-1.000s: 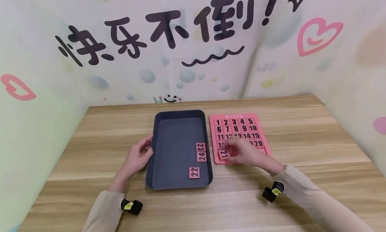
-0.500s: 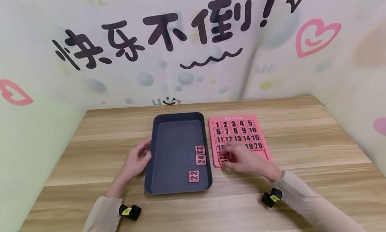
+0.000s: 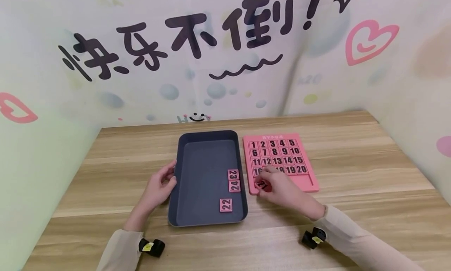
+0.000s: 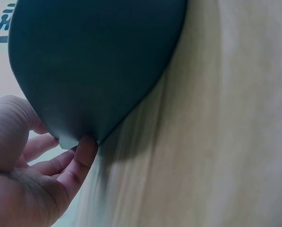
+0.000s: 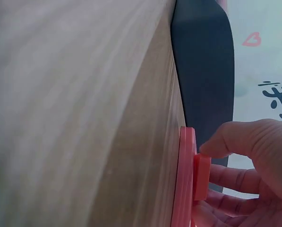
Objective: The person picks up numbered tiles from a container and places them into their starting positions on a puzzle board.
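Observation:
My left hand holds the dark blue-grey tray at its left side, thumb and fingertips on the rim and outer wall in the left wrist view. To the right lies a pink number puzzle board with tiles 1 to 20 in rows. Over the board's bottom left, my right hand pinches the number tile 21, which is turned askew. In the right wrist view this tile sits right at the board's face between thumb and fingers. The hand hides part of the fourth row.
Number tiles 23 and 24 lie against each other by the tray's right wall, and tile 22 lies nearer the front, all turned sideways. The wooden table meets a printed wall cloth at the back.
Tile 21 has turned from sideways to slanted in my right fingers, and the right wrist has shifted slightly left. The left hand keeps its place at the tray.

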Demonstrator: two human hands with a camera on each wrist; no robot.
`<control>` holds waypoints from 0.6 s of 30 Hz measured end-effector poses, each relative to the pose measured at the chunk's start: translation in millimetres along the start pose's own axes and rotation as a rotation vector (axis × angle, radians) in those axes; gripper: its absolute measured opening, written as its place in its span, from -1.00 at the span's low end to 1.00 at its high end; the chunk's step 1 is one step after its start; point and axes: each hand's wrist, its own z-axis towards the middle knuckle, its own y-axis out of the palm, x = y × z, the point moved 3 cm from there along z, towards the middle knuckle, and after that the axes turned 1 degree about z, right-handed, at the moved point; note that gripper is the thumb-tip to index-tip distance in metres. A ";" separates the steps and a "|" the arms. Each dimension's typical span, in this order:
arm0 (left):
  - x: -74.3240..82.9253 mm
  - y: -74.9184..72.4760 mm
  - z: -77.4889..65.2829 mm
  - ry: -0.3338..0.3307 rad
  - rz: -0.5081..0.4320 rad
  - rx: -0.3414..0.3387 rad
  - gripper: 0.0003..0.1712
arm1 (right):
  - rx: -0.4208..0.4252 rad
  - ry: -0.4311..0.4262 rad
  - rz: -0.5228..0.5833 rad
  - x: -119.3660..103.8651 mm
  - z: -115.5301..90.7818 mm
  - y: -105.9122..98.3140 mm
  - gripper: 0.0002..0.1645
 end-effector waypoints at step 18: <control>1.2 -0.5 0.0 0.027 0.045 0.016 -0.44 | 0.081 -0.113 0.053 6.1 -1.7 -1.5 -0.70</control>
